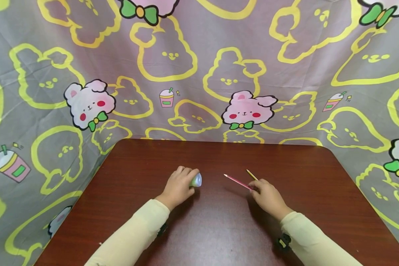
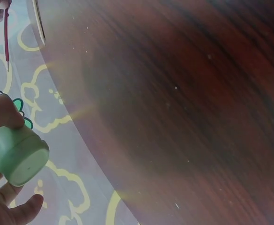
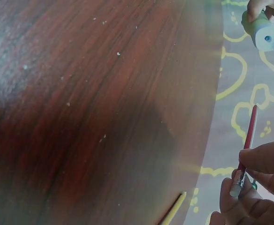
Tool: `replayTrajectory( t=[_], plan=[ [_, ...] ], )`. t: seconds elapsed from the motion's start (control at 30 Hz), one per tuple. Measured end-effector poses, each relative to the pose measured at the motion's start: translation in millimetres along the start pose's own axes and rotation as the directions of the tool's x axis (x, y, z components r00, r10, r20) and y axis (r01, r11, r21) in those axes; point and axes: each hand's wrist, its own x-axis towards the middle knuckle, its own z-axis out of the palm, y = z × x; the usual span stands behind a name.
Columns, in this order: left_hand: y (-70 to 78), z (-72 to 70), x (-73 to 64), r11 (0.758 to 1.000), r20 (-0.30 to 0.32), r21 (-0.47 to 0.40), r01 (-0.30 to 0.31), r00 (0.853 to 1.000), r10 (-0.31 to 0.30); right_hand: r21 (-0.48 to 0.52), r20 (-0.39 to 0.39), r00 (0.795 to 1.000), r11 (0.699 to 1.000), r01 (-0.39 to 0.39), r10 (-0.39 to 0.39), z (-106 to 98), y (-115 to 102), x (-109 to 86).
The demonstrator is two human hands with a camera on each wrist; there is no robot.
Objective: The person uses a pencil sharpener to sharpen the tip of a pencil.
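Note:
My left hand (image 1: 177, 187) grips a small green pencil sharpener (image 1: 197, 180) above the table. Its pale blue end, with a round hole, faces right, as the right wrist view shows; the green base (image 2: 23, 157) appears in the left wrist view. Between thumb and fingers, my right hand (image 1: 269, 196) pinches a red pencil (image 3: 251, 129) near its blunt end. The red pencil's sharpened tip points left toward the sharpener, a gap apart from it. A yellow pencil (image 1: 251, 174) lies on the table just beyond the right hand, which partly hides it in the head view.
The dark brown wooden table (image 1: 219, 229) has rounded far corners. Behind it and at both sides hangs a grey curtain (image 1: 199, 66) printed with yellow bear outlines and pink characters. Small pale specks are scattered on the tabletop.

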Motion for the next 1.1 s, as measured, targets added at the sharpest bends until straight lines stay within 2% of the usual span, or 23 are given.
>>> replayTrajectory(
  t=[0.43, 0.7, 1.1],
  plan=[
    [5.3, -1.6, 0.4, 0.999, -0.021, 0.016, -0.035, 0.999, 0.035, -0.028, -0.060, 0.994, 0.996, 0.086, -0.088, -4.9, -5.0, 1.3],
    [9.9, -5.4, 1.1, 0.999, -0.035, -0.010, -0.037, 0.999, 0.037, -0.048, -0.120, 0.974, 0.981, 0.186, -0.191, -7.3, -12.8, 3.8],
    [15.0, -5.7, 0.8, 0.998, -0.040, -0.051, -0.041, 0.998, 0.039, -0.065, -0.145, 0.960, 0.971, 0.231, -0.238, -10.5, -18.9, 4.2]
  ],
)
